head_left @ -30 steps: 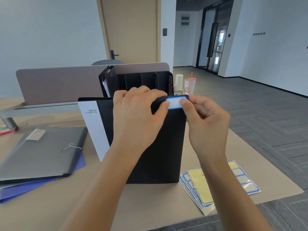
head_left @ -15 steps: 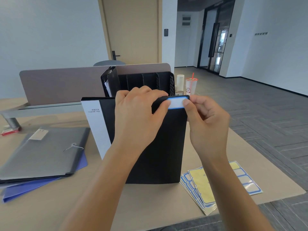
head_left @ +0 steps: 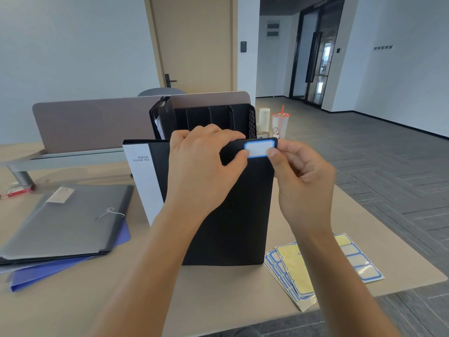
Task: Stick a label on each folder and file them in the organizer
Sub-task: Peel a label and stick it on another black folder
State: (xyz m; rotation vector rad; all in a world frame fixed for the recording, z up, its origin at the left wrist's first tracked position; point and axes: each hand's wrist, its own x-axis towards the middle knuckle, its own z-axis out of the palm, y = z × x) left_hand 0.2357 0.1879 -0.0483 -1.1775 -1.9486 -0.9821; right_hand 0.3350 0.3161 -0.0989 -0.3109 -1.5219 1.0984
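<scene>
Since the earlier frame, little had changed: the black folder (head_left: 228,210) still stood upright on the table (head_left: 218,293), and the label (head_left: 258,148) stayed at its top right corner. The left hand (head_left: 204,166) gripped the folder's top edge, thumb pressed on the label's left end. The right hand (head_left: 303,181) pinched the label's right end between thumb and forefinger. Behind the folder stood one black organizer (head_left: 218,117) with one file in its leftmost slot. Left of the folder lay one grey folder (head_left: 68,220) on one blue folder (head_left: 48,271). Right of it lay a fan of label sheets (head_left: 298,271), too overlapped to count, and behind it two cups (head_left: 279,122).
</scene>
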